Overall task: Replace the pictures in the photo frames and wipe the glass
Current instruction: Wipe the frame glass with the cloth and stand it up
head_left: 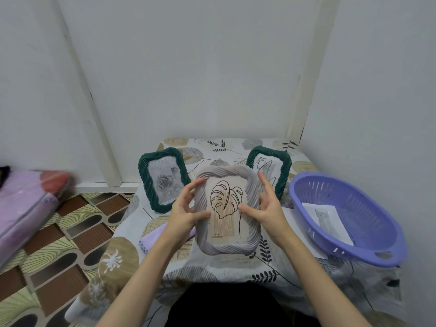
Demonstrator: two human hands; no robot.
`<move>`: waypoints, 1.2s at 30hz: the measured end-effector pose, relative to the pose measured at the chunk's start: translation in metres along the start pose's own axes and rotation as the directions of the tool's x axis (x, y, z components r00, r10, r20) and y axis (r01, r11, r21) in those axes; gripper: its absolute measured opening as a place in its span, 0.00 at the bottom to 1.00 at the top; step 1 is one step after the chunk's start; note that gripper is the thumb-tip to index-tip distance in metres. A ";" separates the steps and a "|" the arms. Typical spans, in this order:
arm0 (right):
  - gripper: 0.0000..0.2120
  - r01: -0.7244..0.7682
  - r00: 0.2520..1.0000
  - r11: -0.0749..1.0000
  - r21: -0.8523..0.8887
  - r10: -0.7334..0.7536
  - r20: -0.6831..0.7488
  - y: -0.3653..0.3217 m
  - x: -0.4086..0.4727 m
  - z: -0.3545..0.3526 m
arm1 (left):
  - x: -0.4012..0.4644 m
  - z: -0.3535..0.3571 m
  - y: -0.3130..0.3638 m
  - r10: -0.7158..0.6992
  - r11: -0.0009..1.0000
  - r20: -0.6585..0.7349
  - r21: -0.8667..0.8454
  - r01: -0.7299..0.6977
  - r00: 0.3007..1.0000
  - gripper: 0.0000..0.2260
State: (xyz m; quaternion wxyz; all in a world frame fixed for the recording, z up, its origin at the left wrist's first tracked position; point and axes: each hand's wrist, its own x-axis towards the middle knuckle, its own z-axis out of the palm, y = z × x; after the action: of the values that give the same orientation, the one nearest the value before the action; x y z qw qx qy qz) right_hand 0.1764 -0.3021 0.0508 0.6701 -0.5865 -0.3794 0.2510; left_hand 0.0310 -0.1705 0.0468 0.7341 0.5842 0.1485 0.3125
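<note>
Grey frame (227, 210) held upright btwn both hands, long axis vertical, glass w/ leaf pic facing the person. Left hand (186, 210) grips its left edge, right hand (264, 208) its right edge, fingers half-spread, thumbs on front. Purple cloth (153, 239) lies just below-left of L hand, so L is nearer for the wipe.

Nothing legible: the small dark print at the lower left of the leaf picture (226, 210) in the grey rope-patterned frame (252, 234) is too blurred to read.
</note>
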 end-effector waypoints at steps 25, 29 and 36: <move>0.38 0.053 0.998 0.992 -0.117 -0.050 0.025 0.058 0.173 0.007 | 0.163 -0.052 -0.058 0.236 0.680 -0.080 0.725 -0.106 0.968 0.43; 0.39 0.069 0.997 0.984 -0.162 -0.071 -0.006 0.070 0.183 0.010 | 0.172 -0.056 -0.064 0.231 0.661 -0.077 0.744 -0.099 0.970 0.43; 0.40 0.072 0.994 0.901 -0.428 -0.099 -0.043 0.083 0.170 0.009 | 0.171 -0.051 -0.064 0.211 0.603 -0.020 0.789 -0.115 0.977 0.42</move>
State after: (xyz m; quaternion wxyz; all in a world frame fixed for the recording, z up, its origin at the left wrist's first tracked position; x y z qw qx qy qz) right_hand 0.2781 -0.1486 0.0069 0.5481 -0.7091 -0.4288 0.1137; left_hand 0.1497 -0.0311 -0.0026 0.3647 0.8383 0.2563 0.3140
